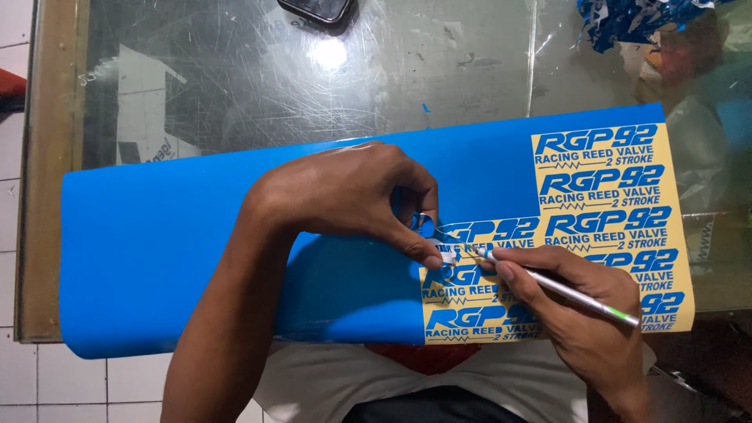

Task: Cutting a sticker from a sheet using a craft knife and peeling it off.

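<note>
My left hand point(352, 196) pinches a strip of peeled blue film point(427, 229) between thumb and forefinger, lifted just off the blue vinyl sheet point(180, 243), which lies across the glass table point(258, 86). My right hand point(583, 309), at four o'clock from it, grips a slim weeding knife point(556, 286), its tip touching the cut lettering on the yellow backing point(674, 196). I judge it best to pull the film low and slowly, with the blade pinning each letter flat.

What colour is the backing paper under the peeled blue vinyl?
Pale yellow backing paper, seen best in the head view.
</note>
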